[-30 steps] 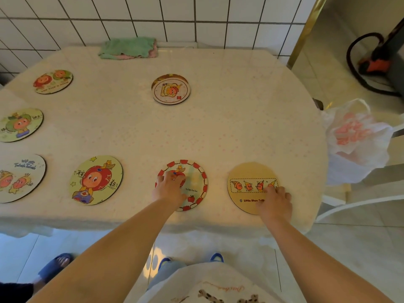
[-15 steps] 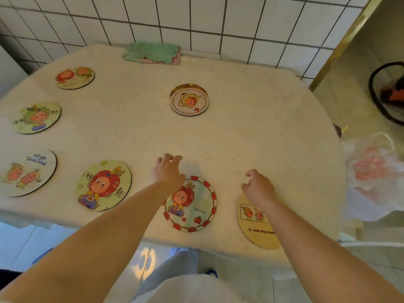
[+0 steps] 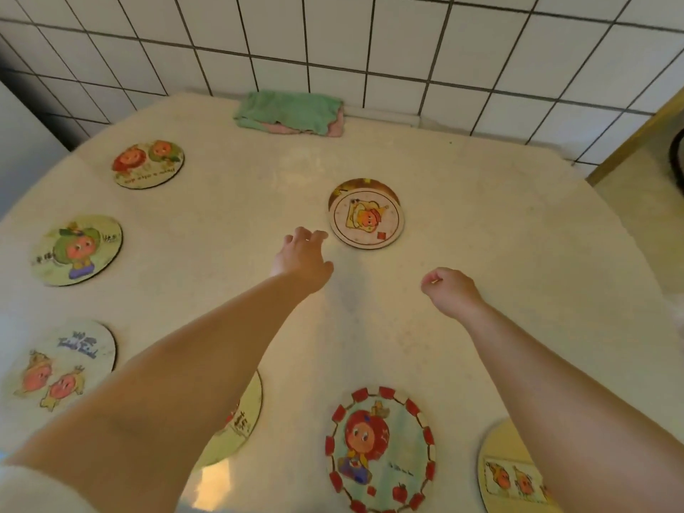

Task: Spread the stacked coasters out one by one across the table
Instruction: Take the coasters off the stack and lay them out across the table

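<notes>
A small stack of round coasters (image 3: 366, 218) sits mid-table, the top one white with a cartoon face, a brown one peeking out behind it. My left hand (image 3: 303, 259) hovers just left of the stack, fingers apart, holding nothing. My right hand (image 3: 449, 290) hangs lower right of the stack, fingers curled, nothing in it. Single coasters lie around the table: a red-bordered one (image 3: 381, 449), a yellow one (image 3: 507, 472) under my right forearm, one (image 3: 240, 420) partly hidden by my left forearm, and three at the left (image 3: 59, 364) (image 3: 76, 249) (image 3: 148, 164).
A folded green and pink cloth (image 3: 290, 113) lies at the table's far edge against the tiled wall (image 3: 333, 46). The cream table (image 3: 499, 235) ends at the right, where floor shows.
Both hands left the red-bordered and yellow coasters near the front edge and moved forward toward the stack. The camera tilted forward, so the front coasters dropped low in view.
</notes>
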